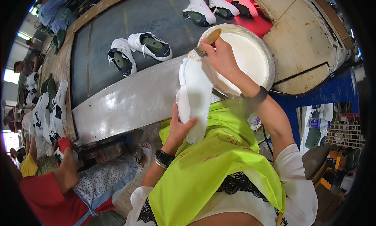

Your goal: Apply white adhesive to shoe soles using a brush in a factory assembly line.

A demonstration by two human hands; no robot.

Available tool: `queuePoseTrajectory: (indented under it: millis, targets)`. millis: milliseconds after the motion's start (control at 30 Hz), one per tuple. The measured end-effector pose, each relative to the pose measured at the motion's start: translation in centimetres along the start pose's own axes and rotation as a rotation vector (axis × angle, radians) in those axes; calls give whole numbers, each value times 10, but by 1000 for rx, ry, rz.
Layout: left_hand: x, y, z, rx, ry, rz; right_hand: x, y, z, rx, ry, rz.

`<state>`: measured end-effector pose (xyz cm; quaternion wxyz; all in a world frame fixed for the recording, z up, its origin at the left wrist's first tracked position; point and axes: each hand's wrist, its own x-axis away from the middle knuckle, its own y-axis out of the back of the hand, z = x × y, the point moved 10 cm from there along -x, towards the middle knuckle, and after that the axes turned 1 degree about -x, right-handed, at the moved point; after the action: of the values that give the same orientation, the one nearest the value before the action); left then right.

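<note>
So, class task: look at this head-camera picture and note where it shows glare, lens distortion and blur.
Head view: glare whitens the metal ledge and washes out the white bowl; the fisheye lens bends the conveyor belt and darkens the picture's rim; the shoe sole in the left hand is sharp, while the brush in the right hand is slightly soft.

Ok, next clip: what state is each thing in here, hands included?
Left hand: gripping the white shoe, sole side up.
White shoe: held tilted, toe toward the tub.
Right hand: holding the brush.
Brush: bristles touching the shoe's toe end.
White tub: open, filled with white paste.
Shoes on the belt: upright, with green lasts inside.
</note>
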<state>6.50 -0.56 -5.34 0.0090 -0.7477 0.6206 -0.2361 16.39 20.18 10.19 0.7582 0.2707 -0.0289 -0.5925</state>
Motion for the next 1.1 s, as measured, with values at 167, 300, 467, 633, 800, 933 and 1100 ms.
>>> queuePoseTrajectory:
  millis: [167,300,467,633,800,933,1100]
  targets:
    - [3,10,-2,77,-8,15,61,19,-23,43,-125,-72]
    - [-6,6,-15,127,38,95,97,20,-28,-98,-252,-50]
    - [-51,28,-66,128,22,82,69,55,-7,-250,-329,-84]
    - [-205,-12,-180,37,-26,78,50,95,-25,-283,-315,-146]
    - [-415,78,-166,-374,-28,-550,38,114,-56,-424,-364,-248]
    - [-431,66,-153,-979,-12,-1082,37,123,-73,-356,-412,-256]
    - [-440,64,-176,-1161,75,-761,31,128,-70,-370,-389,-225]
